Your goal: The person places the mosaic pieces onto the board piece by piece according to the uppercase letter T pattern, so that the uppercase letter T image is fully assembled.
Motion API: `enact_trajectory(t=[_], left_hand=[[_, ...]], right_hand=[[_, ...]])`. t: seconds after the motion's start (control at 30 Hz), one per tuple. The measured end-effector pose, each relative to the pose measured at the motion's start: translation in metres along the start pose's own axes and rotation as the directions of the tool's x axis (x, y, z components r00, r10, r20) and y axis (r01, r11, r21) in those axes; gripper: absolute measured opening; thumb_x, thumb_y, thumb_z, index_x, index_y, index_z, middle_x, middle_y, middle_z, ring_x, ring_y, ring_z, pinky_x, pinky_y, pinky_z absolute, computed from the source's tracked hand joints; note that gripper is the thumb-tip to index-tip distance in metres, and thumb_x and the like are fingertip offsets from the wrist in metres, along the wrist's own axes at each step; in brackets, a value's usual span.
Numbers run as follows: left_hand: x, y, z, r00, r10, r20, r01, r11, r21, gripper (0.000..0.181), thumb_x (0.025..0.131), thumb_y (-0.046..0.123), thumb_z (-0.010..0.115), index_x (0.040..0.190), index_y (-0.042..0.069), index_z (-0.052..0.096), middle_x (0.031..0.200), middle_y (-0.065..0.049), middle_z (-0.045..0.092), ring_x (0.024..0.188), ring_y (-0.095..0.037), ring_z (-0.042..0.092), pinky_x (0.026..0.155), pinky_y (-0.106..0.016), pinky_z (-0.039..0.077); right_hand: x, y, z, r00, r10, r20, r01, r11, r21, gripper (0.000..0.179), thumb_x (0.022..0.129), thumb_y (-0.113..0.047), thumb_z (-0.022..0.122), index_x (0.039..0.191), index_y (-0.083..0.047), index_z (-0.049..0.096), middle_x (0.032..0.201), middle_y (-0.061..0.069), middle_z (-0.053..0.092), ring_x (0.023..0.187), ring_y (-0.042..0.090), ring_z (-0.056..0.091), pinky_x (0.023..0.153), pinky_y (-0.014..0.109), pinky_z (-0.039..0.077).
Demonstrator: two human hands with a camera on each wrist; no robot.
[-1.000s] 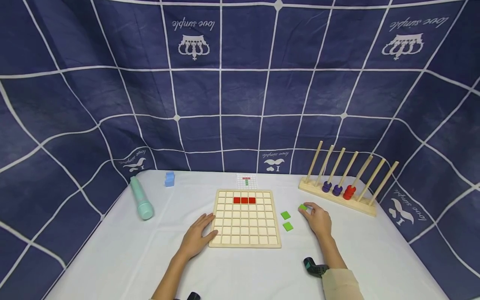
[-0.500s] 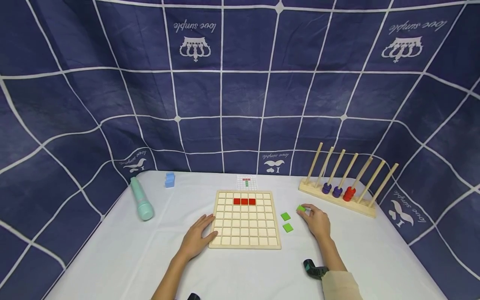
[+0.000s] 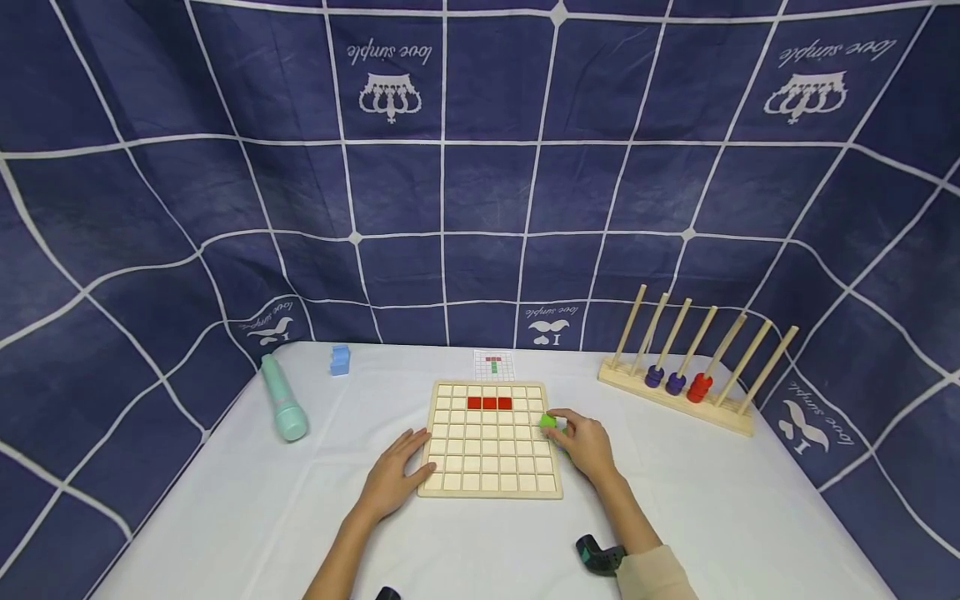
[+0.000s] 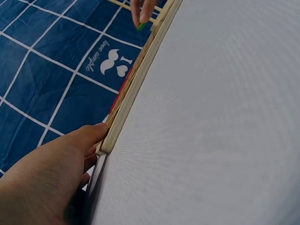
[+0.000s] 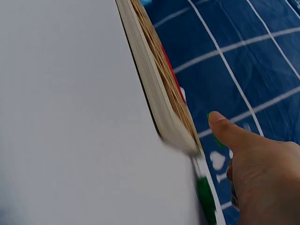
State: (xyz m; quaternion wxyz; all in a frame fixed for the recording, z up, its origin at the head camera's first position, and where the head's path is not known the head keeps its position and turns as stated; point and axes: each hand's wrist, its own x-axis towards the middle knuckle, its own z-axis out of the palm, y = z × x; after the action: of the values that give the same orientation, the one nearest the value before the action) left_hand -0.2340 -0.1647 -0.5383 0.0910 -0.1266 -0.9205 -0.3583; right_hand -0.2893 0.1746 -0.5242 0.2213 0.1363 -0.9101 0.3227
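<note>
Since half a second ago, the person's right hand [image 3: 588, 446] has moved left, away from the counting frame [image 3: 675, 396], bringing a small green tile [image 3: 547, 421] to the right edge of a square wooden board [image 3: 489, 493]. In the head view, that hand pinches the tile between thumb and fingers. The left hand [image 3: 392, 477] has stayed put, its fingers relaxed and spread, thumb and fingertips touching the board's left edge. The board is divided into pale squares; three red tiles [image 3: 489, 403] sit side by side in its second row from the far edge. Just beyond it lies a printed card [image 3: 494, 365] with a small red and green pattern on a grid. The white counter [image 3: 480, 550] also carries a turquoise tube [image 3: 283, 402] and a blue block [image 3: 340, 360] to the left; behind is a dark blue curtain [image 3: 487, 183] with white lines. In the left wrist view, the left thumb rests on the board's edge, and the green tile is held just above the board farther off. In the right wrist view, the thumb largely covers the pinched tile; a blurred green piece [image 5: 206, 197] lies near the board's corner.
</note>
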Motion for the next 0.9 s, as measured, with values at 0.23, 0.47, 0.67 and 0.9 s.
enact_trajectory(t=[0.23, 0.47, 0.67, 0.9], left_hand=[[0.000, 0.000, -0.001, 1.000, -0.002, -0.005, 0.002, 1.000, 0.001, 0.056, 0.085, 0.035, 0.065, 0.133, 0.009, 0.050, 0.140, -0.004, 0.044, 0.133, -0.028, 0.030, 0.104, -0.052, 0.027], [-0.001, 0.003, -0.001, 1.000, 0.006, -0.012, -0.006, 1.000, -0.023, 0.056, 0.085, 0.032, 0.066, 0.132, 0.009, 0.050, 0.139, -0.005, 0.045, 0.133, -0.028, 0.030, 0.104, -0.052, 0.027], [-0.001, 0.003, -0.002, 1.000, 0.012, -0.018, -0.013, 1.000, -0.016, 0.055, 0.085, 0.033, 0.066, 0.132, 0.009, 0.051, 0.139, -0.004, 0.045, 0.133, -0.028, 0.031, 0.104, -0.052, 0.028], [-0.001, 0.002, -0.001, 1.000, 0.016, -0.023, -0.016, 1.000, -0.019, 0.055, 0.085, 0.033, 0.066, 0.132, 0.008, 0.051, 0.138, -0.005, 0.046, 0.133, -0.029, 0.031, 0.104, -0.052, 0.028]], right_hand=[[0.006, -0.031, 0.030, 0.994, -0.102, 0.035, 0.101, 0.994, 0.044, 0.032, 0.075, -0.034, 0.075, 0.100, -0.014, 0.071, 0.048, -0.017, 0.034, 0.042, 0.000, 0.029, 0.041, 0.020, 0.028], [0.023, -0.052, 0.051, 0.988, -0.107, 0.108, 0.103, 0.994, 0.045, 0.031, 0.077, -0.036, 0.073, 0.101, -0.017, 0.070, 0.049, -0.014, 0.036, 0.044, 0.002, 0.032, 0.041, 0.020, 0.028], [0.037, -0.057, 0.061, 0.986, -0.086, 0.146, 0.085, 0.996, 0.013, 0.033, 0.078, -0.036, 0.073, 0.103, -0.015, 0.070, 0.050, -0.011, 0.038, 0.046, 0.005, 0.033, 0.043, 0.022, 0.029], [0.040, -0.055, 0.066, 0.980, -0.062, 0.188, 0.063, 0.998, 0.002, 0.031, 0.079, -0.036, 0.072, 0.102, -0.016, 0.070, 0.051, -0.011, 0.041, 0.050, 0.009, 0.037, 0.048, 0.025, 0.035]])
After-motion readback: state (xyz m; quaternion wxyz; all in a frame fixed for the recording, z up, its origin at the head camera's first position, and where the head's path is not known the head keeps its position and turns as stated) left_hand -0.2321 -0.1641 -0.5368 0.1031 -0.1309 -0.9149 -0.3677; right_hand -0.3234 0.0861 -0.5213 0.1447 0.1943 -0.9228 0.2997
